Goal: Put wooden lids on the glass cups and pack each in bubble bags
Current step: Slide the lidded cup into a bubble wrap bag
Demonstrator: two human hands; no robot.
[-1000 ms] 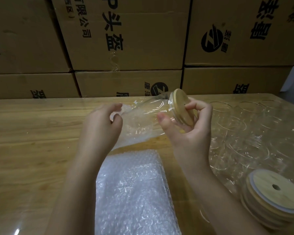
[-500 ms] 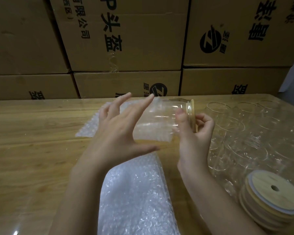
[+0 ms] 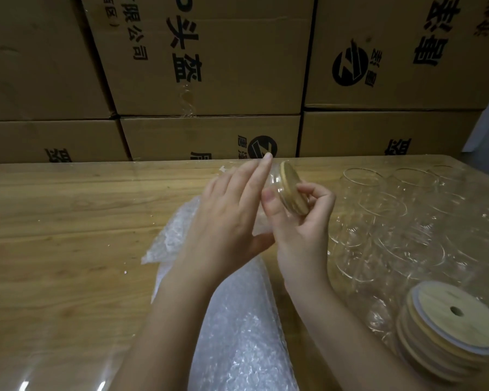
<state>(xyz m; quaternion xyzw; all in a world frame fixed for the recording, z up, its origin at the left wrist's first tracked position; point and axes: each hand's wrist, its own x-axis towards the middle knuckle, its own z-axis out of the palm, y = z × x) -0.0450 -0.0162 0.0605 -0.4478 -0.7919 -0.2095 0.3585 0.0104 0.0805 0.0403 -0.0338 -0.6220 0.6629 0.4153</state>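
Note:
My right hand (image 3: 301, 221) grips the lidded end of a glass cup (image 3: 274, 183) held on its side above the table; its wooden lid (image 3: 292, 191) faces right. A bubble bag (image 3: 175, 235) covers the cup's body and trails down to the left. My left hand (image 3: 232, 213) lies over the bagged cup with straight fingers, thumb underneath, hiding most of the glass. A stack of bubble bags (image 3: 243, 328) lies on the table below my hands.
Several open glass cups (image 3: 393, 221) stand at the right of the wooden table (image 3: 54, 249). A stack of wooden lids (image 3: 449, 331) sits at the lower right. Stacked cardboard boxes (image 3: 209, 66) wall off the far edge.
The bag has been drawn further over the cup toward the lid. My left hand slid right along the cup, close to my right hand. The lid end tilted up slightly.

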